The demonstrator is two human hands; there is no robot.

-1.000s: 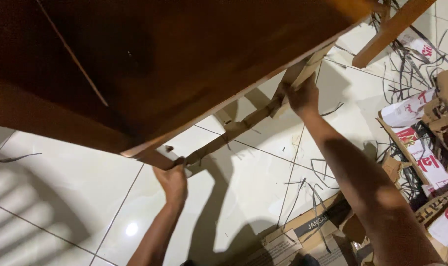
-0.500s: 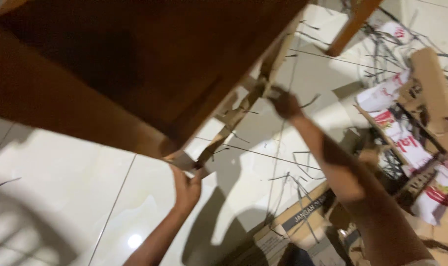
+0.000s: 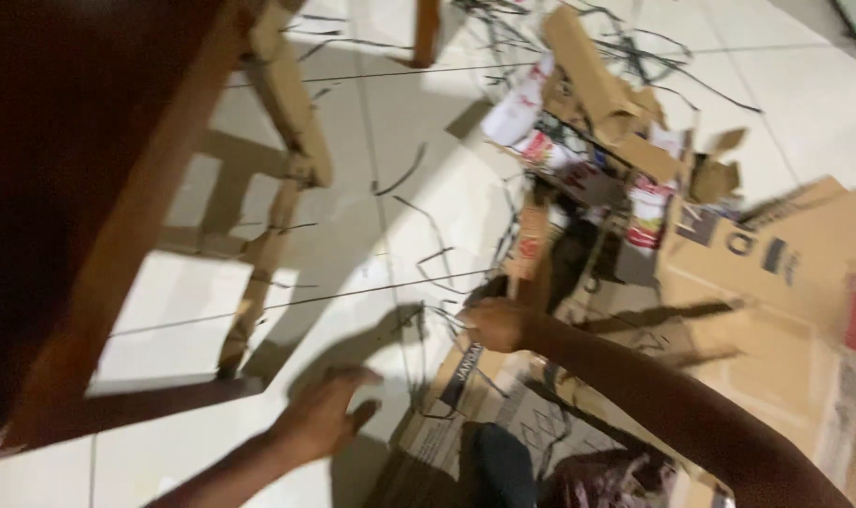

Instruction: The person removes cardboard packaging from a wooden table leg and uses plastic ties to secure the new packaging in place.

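Right grip [image 3: 494, 325] above flattened cardboard [image 3: 447, 414]

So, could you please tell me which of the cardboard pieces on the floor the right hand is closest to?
The flattened cardboard sheet lying directly under the right hand, near the bottom middle. The big brown box lies further right, and the cardboard tube sits at the top.

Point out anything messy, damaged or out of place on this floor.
Torn cardboard pieces and black straps lie scattered over the white tile floor. Cardboard wrapping hangs ragged on the wooden furniture's leg.
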